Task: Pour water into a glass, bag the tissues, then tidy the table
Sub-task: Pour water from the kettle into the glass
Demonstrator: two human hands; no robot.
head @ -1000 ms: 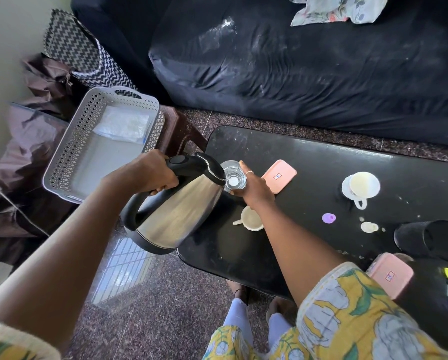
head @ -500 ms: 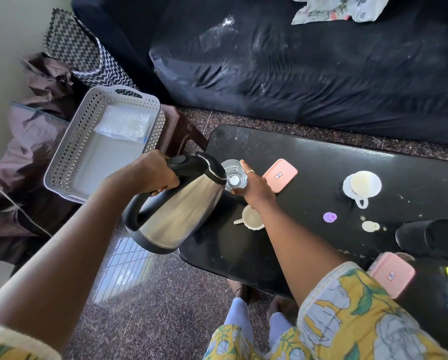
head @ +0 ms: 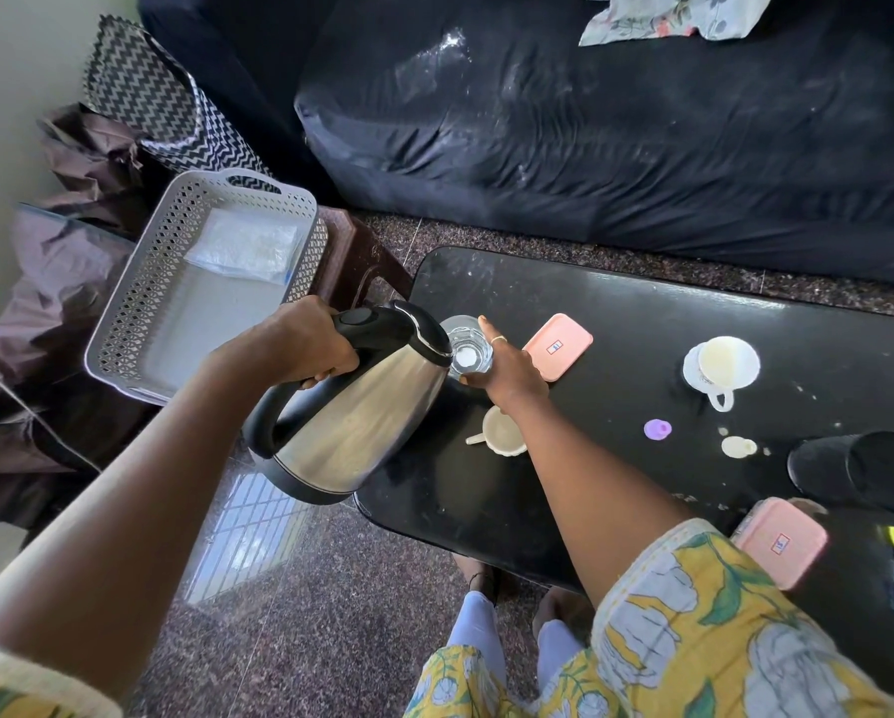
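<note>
The low black glossy bench (head: 641,355) stands before a dark sofa (head: 589,121), and beside the bench's left end a grey perforated plastic basket (head: 139,303) holds a clear plastic bag (head: 242,248).

Over the bench's near-left corner hangs the stainless-steel electric kettle with black handle and lid (head: 351,422), tilted with its spout toward the clear drinking glass (head: 468,347), which stands upright near the bench's left end. The left hand (head: 305,344) has its fingers wrapped tight around the kettle's handle. The right hand (head: 512,370) cups the glass on its right side, thumb and forefinger spread around the wall, steadying it.

Just beside that hand lies a pink rectangular lid (head: 558,347), and under the wrist sits a small cream cup (head: 501,432). Further right are a white mug on a saucer (head: 722,367), a black tumbler lying on its side (head: 859,471) and a pink lidded box (head: 781,541) at the near edge, with cream drips and a small lilac disc (head: 657,429) between them.

Pouring appears under way, though no stream is visible. The kettle is likely heavy and its steel possibly hot, so the handle is the safe hold. The glass is light, smooth and breakable; gripping low on its wall should stop it from sliding on the slick bench. Tissues are not clearly visible.
</note>
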